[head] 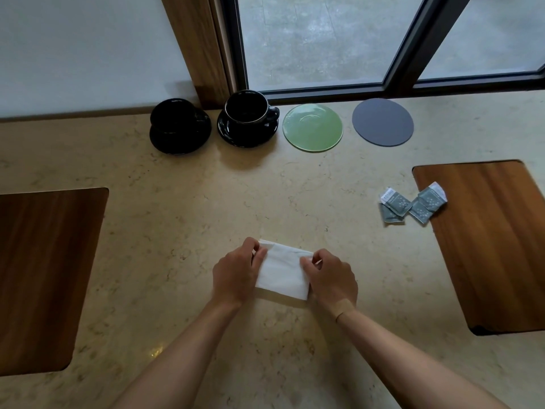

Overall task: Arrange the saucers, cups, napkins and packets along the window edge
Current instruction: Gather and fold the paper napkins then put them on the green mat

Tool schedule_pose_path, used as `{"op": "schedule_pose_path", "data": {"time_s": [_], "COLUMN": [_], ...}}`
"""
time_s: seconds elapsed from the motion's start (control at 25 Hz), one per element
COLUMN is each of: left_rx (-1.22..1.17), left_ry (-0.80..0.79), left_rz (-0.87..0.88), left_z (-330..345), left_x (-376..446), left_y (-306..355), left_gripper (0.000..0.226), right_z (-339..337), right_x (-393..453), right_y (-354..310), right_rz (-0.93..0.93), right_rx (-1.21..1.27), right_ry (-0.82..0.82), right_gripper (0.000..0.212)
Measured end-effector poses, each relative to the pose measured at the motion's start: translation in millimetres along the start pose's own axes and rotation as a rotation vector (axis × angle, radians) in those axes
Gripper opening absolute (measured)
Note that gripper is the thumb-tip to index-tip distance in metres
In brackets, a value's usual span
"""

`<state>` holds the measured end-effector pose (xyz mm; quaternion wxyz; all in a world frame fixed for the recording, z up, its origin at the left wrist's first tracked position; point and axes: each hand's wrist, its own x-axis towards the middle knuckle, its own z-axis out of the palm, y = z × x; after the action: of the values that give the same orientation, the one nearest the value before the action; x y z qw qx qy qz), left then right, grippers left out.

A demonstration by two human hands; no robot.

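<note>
white folded napkin [282,271] lies flat on the beige stone counter [177,231], pinched at its left edge by the left hand [236,270] and at its right edge by the right hand [331,277]. well beyond the hands, along the window edge, two black cups on black saucers [180,128] [247,119], a green saucer [312,127] and a grey coaster [382,122] are lined up. grey packets [411,205] are heaped beyond and right of the right hand, partly overlapping a wooden inlay [486,246].
</note>
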<state>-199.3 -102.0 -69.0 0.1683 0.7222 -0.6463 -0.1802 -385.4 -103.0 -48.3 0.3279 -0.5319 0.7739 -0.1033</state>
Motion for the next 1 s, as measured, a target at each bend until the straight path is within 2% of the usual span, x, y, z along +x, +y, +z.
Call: {"op": "schedule_pose_path", "data": {"time_s": [0.4,0.56,0.64,0.72,0.84,1.0], "left_rx": [0.050,0.102,0.119,0.133,0.200,0.246], "left_ry": [0.047,0.083,0.090,0.015,-0.200,-0.307], "left_rz": [0.027,0.024,0.098,0.196,0.276,0.313], "left_z": [-0.6,-0.5,-6.0,-15.7,-24.0,-20.7], "left_x": [0.3,3.5,12.9,26.8,41.9,48.9], "left_y": [0.9,-4.1,-6.8,-4.7,1.8,11.2], "left_gripper": [0.023,0.042,0.045,0.041,0.035,0.021], "right_z": [2.2,-2.3,-6.1,-10.1,-10.5,-9.8], "right_x": [2.2,3.6,6.9,13.0,18.1,24.1], "right_y": [3.9,5.1,6.1,6.7,3.4,-9.2], "right_rz": [-0.054,-0.119,-0.225,-0.318,-0.392,-0.409], "right_rx": [-0.060,-0.096,-0.118,-0.202,-0.340,-0.350], "right_ry": [0.053,0.085,0.105,0.091,0.028,-0.014], "right_gripper": [0.022,0.038,0.048,0.049,0.034,0.021]}}
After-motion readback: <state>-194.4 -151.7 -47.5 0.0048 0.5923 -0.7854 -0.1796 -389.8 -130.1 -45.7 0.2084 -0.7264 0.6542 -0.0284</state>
